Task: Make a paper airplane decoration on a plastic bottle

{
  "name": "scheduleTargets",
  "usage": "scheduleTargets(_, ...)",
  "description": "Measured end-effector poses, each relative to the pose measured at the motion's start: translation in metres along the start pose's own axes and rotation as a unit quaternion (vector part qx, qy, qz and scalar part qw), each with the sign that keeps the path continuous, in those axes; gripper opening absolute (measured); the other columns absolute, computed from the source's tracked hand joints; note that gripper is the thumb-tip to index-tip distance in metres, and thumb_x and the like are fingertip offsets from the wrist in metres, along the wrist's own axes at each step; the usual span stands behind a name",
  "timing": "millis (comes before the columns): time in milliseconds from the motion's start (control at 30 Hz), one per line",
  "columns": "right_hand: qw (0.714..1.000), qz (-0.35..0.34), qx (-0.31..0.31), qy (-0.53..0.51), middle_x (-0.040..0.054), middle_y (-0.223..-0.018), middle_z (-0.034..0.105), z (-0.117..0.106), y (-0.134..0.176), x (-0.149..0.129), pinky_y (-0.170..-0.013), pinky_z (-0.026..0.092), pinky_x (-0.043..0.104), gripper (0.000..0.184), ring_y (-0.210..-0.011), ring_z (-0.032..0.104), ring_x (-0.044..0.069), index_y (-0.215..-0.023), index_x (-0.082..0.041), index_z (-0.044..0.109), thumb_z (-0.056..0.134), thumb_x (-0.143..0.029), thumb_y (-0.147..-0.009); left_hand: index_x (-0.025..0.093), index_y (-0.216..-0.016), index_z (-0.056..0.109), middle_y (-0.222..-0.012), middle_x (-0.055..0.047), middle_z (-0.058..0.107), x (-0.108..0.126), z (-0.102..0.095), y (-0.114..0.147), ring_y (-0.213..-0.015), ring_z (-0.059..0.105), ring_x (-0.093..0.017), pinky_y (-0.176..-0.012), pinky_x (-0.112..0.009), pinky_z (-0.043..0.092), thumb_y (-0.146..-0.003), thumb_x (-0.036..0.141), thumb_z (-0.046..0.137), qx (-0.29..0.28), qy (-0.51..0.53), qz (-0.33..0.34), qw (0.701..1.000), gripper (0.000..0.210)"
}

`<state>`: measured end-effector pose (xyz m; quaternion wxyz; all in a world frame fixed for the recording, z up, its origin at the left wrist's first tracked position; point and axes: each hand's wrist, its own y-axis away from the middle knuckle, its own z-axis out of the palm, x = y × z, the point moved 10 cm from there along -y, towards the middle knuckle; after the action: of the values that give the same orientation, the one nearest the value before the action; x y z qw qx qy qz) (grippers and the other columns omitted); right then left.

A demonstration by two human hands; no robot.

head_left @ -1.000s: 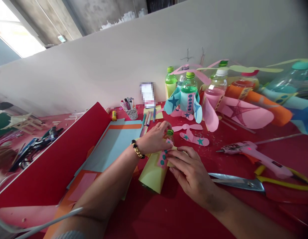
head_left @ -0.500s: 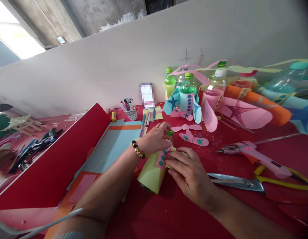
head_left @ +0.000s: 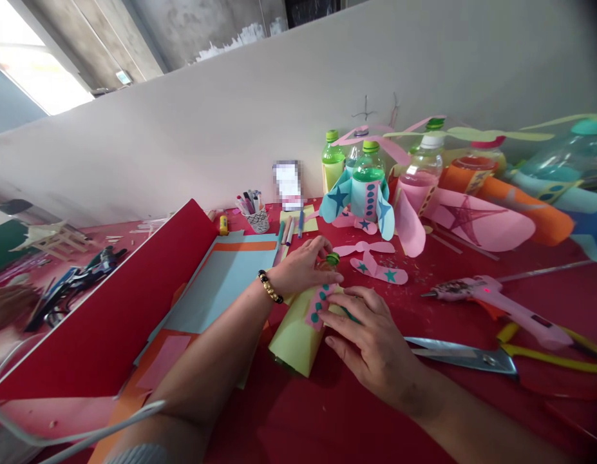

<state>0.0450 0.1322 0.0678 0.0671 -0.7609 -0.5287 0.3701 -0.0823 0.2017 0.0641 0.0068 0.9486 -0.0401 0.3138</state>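
Observation:
A plastic bottle [head_left: 294, 341] wrapped in yellow paper lies tilted on the red table, its green cap [head_left: 332, 258] pointing away from me. Along its upper side runs a pink paper strip [head_left: 317, 308] with teal dots. My left hand [head_left: 310, 263] is closed around the neck end, the thumb near the strip's far end. My right hand [head_left: 368, 332] rests against the bottle's right side, fingers apart, with fingertips touching the strip. Beneath its palm, part of a teal shape on yellow paper shows; the rest is hidden.
Scissors [head_left: 472, 358] and a pink glue gun [head_left: 511, 306] lie at right. Decorated bottle planes [head_left: 368, 193] stand at the back. Pink propeller and tail pieces [head_left: 375, 267] lie beyond my hands. At left are blue paper [head_left: 216, 290], a red board [head_left: 129, 303] and a pen cup [head_left: 257, 221].
The view has shifted slightly. My left thumb has slid a little along the bottle's neck end, and my right fingertips have shifted slightly on the dotted strip.

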Motion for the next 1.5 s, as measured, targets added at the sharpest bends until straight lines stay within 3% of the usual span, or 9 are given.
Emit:
scheduleTargets(267, 0.999, -0.023, -0.023, 0.009, 0.0064, -0.129, 0.058, 0.004, 0.001, -0.007, -0.097, 0.041, 0.053, 0.036, -0.12, 0.041, 0.031, -0.123, -0.029, 0.064, 0.062, -0.026, -0.087, 0.021, -0.107, 0.049, -0.105, -0.004, 0.056, -0.005, 0.003, -0.001, -0.093, 0.054, -0.019, -0.083, -0.035, 0.045, -0.072, 0.048, 0.072, -0.011, 0.0, -0.016, 1.0, 0.05)
scheduleTargets(500, 0.993, -0.098, -0.055, -0.044, 0.0054, -0.121, 0.064, 0.004, 0.005, -0.032, -0.098, 0.041, 0.049, 0.029, -0.116, 0.044, 0.028, -0.116, -0.021, 0.066, 0.06, -0.024, -0.088, 0.021, -0.106, 0.05, -0.103, -0.004, 0.057, -0.007, 0.002, -0.001, -0.092, 0.055, -0.019, -0.081, -0.033, 0.045, -0.073, 0.048, 0.071, -0.009, -0.008, -0.019, 1.0, 0.047)
scheduleTargets(600, 0.99, -0.117, -0.02, -0.073, 0.0073, -0.116, 0.066, -0.007, 0.006, -0.034, -0.098, 0.042, 0.047, 0.03, -0.114, 0.045, 0.027, -0.117, -0.017, 0.064, 0.061, -0.019, -0.087, 0.021, -0.106, 0.051, -0.102, -0.004, 0.058, -0.008, 0.002, 0.0, -0.091, 0.055, -0.02, -0.08, -0.033, 0.045, -0.075, 0.05, 0.068, 0.004, -0.02, -0.02, 1.0, 0.046)
scheduleTargets(733, 0.992, -0.083, 0.062, -0.071, 0.0091, -0.108, 0.065, -0.025, 0.005, -0.014, -0.092, 0.046, 0.045, 0.032, -0.105, 0.049, 0.025, -0.117, -0.015, 0.062, 0.061, -0.011, -0.085, 0.021, -0.104, 0.052, -0.104, -0.005, 0.058, -0.011, -0.004, 0.0, -0.093, 0.057, -0.021, -0.083, -0.036, 0.047, -0.084, 0.05, 0.058, 0.048, -0.059, -0.027, 0.997, 0.036)
scheduleTargets(867, 0.994, -0.043, 0.093, -0.048, 0.0096, -0.105, 0.064, -0.032, 0.004, 0.005, -0.088, 0.048, 0.043, 0.028, -0.102, 0.05, 0.024, -0.112, -0.015, 0.064, 0.06, -0.009, -0.085, 0.02, -0.107, 0.054, -0.111, -0.008, 0.059, 0.0, -0.031, 0.006, -0.107, 0.056, -0.023, -0.094, -0.04, 0.046, -0.094, 0.041, 0.047, 0.135, -0.093, -0.014, 0.986, 0.026)
scheduleTargets(967, 0.995, -0.037, 0.09, -0.027, 0.0107, -0.112, 0.063, -0.031, 0.004, 0.009, -0.093, 0.047, 0.044, 0.03, -0.108, 0.049, 0.025, -0.117, -0.014, 0.062, 0.059, -0.01, -0.087, 0.02, -0.117, 0.054, -0.118, -0.008, 0.061, 0.016, -0.043, 0.021, -0.115, 0.054, -0.023, -0.1, -0.042, 0.044, -0.097, 0.036, 0.042, 0.154, -0.102, 0.018, 0.983, 0.028)
scheduleTargets(1100, 0.997, -0.036, 0.064, 0.011, 0.0106, -0.125, 0.061, -0.022, 0.004, 0.008, -0.099, 0.044, 0.047, 0.035, -0.117, 0.045, 0.027, -0.125, -0.014, 0.059, 0.056, -0.016, -0.09, 0.02, -0.133, 0.048, -0.138, -0.008, 0.053, 0.034, -0.022, 0.054, -0.131, 0.045, -0.022, -0.111, -0.04, 0.039, -0.099, 0.033, 0.04, 0.098, -0.108, 0.062, 0.987, 0.038)
scheduleTargets(1267, 0.998, -0.024, 0.025, 0.061, 0.0087, -0.138, 0.055, -0.007, 0.001, 0.008, -0.105, 0.04, 0.048, 0.042, -0.126, 0.039, 0.028, -0.134, -0.012, 0.053, 0.051, -0.027, -0.095, 0.024, -0.151, 0.024, -0.159, -0.003, 0.022, 0.039, 0.012, 0.095, -0.148, 0.01, -0.024, -0.122, -0.047, 0.018, -0.1, 0.036, 0.035, 0.056, -0.184, 0.057, 0.98, 0.054)
scheduleTargets(1500, 0.994, -0.007, -0.01, 0.112, 0.0074, -0.14, 0.054, 0.006, -0.001, 0.011, -0.104, 0.04, 0.051, 0.047, -0.128, 0.038, 0.03, -0.135, -0.014, 0.053, 0.048, -0.038, -0.095, 0.029, -0.153, 0.01, -0.161, 0.0, 0.009, 0.034, 0.026, 0.106, -0.149, 0.006, -0.026, -0.121, -0.049, 0.013, -0.099, 0.049, 0.032, -0.001, -0.215, 0.04, 0.976, 0.062)
